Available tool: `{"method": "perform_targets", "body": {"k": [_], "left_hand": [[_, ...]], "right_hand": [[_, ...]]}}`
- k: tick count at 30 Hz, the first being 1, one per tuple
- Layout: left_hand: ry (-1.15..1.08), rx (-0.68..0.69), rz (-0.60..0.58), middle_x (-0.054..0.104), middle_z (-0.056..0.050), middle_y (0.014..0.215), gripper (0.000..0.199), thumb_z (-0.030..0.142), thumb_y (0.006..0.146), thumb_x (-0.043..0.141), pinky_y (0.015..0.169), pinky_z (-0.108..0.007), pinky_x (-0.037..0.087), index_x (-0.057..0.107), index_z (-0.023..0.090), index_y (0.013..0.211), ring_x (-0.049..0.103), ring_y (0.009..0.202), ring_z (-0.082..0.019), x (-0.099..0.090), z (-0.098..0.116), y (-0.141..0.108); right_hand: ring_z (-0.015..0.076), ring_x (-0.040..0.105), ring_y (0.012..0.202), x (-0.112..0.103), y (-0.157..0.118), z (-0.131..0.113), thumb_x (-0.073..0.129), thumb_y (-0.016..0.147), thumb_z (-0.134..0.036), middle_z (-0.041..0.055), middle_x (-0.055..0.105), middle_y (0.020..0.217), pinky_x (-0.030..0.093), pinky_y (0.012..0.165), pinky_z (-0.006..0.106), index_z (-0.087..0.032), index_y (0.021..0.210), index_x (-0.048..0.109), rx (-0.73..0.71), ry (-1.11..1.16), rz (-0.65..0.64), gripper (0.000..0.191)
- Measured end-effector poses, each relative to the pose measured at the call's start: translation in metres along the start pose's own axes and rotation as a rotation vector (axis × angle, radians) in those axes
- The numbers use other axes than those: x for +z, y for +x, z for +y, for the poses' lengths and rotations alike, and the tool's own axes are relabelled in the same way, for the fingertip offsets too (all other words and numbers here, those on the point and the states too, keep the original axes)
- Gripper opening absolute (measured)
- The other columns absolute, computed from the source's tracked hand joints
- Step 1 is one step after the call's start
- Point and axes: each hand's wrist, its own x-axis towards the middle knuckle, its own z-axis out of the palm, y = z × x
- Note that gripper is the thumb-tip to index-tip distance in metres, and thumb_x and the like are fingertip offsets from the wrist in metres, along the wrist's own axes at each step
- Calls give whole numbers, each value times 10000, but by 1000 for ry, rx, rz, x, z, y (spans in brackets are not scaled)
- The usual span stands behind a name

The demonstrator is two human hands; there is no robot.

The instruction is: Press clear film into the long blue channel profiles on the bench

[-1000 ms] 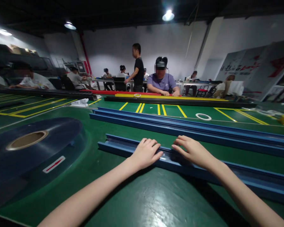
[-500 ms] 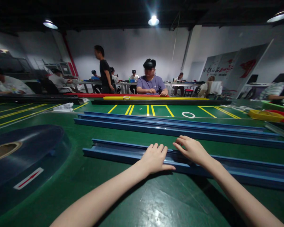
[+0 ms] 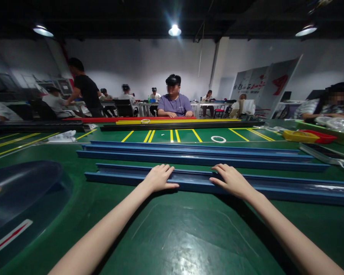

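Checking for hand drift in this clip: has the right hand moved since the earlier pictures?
Yes; the right hand has moved right, away from the roll.

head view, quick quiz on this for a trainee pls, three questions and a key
1. True or false: the left hand and the right hand are both at the near channel.
2. Which of these lies on the green table beyond the far channels?
a) a hammer
b) a white ring
c) a mug
3. Fill in the blank: the label on the big roll has a ____ mark on it.

Key: 1 true; 2 b; 3 red
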Motion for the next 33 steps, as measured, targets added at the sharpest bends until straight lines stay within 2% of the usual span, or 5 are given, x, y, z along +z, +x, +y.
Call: {"method": "perform_targets", "body": {"k": [9,19,22,29,33], "left_hand": [[41,-17,35,578,-93,1065,658,658,768,293,787,-305,401,484,172,1168,550,913,-211,14,-59,-19],[-35,-134,-37,539,-105,1138,665,641,780,303,871,-320,371,448,164,1219,505,1009,-223,17,-95,-37],[-63,-172,1,538,-104,1145,630,614,804,282,892,-348,347,478,156,1190,484,1040,-227,16,-86,-33],[-96,-153,151,581,-65,1070,456,487,863,292,867,-357,332,540,190,1103,504,978,-202,14,-23,13],[-53,-203,178,598,-80,984,414,432,868,298,797,-355,359,569,175,1047,514,916,-216,17,-8,25]], "right_hand": [[257,502,1024,13,-11,31,371,729,-664,137,543,1145,360,859,377,-147,1181,478,85,-67,-37,695],[266,518,917,31,14,11,295,755,-670,153,575,1014,378,771,357,-119,1117,523,67,-200,14,698],[259,516,904,32,19,5,288,754,-675,141,576,1008,375,760,346,-132,1117,522,73,-213,13,694],[256,506,919,33,40,-24,314,718,-704,142,582,988,355,790,351,-124,1097,526,91,-164,-10,725],[268,500,928,33,47,-34,296,706,-723,149,577,1011,358,796,363,-112,1103,523,90,-136,-6,763]]}}
